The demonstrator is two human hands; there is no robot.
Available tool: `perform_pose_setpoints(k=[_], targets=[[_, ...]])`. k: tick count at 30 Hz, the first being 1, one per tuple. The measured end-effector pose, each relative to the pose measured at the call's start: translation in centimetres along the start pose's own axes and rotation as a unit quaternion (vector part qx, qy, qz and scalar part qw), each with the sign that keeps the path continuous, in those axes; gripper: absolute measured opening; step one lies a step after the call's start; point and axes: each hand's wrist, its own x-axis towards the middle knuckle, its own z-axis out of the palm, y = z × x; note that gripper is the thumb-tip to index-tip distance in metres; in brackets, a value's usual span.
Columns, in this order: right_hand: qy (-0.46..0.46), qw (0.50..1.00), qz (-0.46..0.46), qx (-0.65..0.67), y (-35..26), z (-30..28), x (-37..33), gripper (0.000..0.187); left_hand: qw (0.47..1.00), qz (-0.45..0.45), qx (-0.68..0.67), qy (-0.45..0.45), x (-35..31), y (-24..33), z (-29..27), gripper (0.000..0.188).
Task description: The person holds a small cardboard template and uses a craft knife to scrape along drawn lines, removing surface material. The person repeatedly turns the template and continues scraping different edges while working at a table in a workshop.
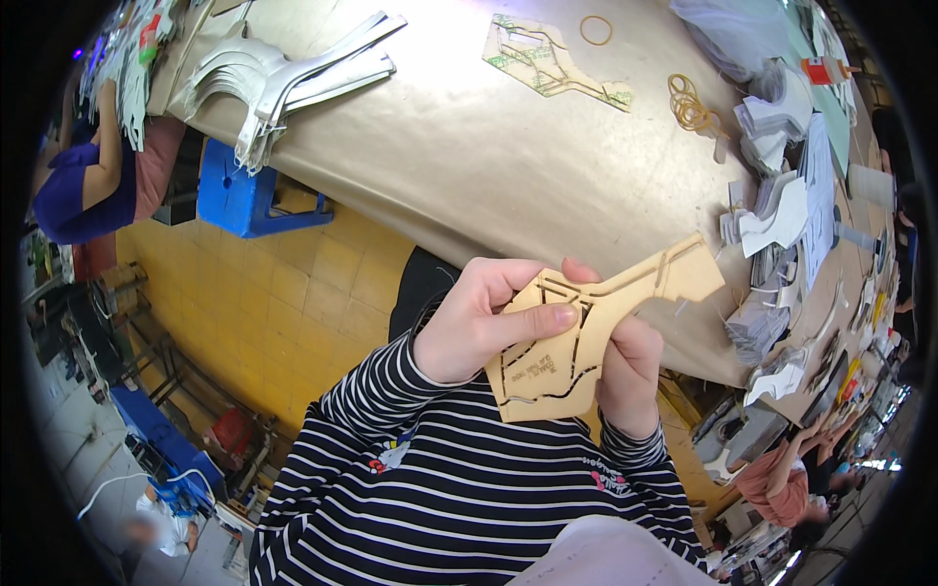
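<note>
A tan, flat pattern template (567,342) with slotted cut lines is held up in front of my chest, its narrow arm pointing to the upper right. My left hand (479,322) grips its left side, thumb pressed on the face and fingers behind. My right hand (632,376) closes on it from the right, with most of its fingers hidden behind the board. Farther off on the table (420,146) lies a similarly shaped template (552,61) with green print and dark lines.
Stacked white cut pieces (283,83) lie at the table's far left. A rubber band (596,30) and a looped bunch of bands (690,104) are near more stacked pieces (777,210) on the right. A blue stool (234,190) and a person in purple (88,190) are left.
</note>
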Motion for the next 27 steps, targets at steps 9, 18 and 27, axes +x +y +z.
perform_pose_setpoints(k=[9,18,27], targets=[[0.035,0.999,-0.014,-0.016,0.4,0.8,-0.1,0.04,0.999,-0.035,0.0,-0.015,0.1,-0.2,-0.6,0.03],[-0.011,1.0,-0.014,-0.008,-0.2,-0.2,0.3,0.041,0.998,-0.032,-0.042,-0.041,0.1,0.0,-0.5,0.03],[-0.005,1.0,0.009,0.009,-0.4,-0.3,0.0,0.037,1.0,-0.007,0.005,-0.013,0.0,0.1,-0.2,0.029]])
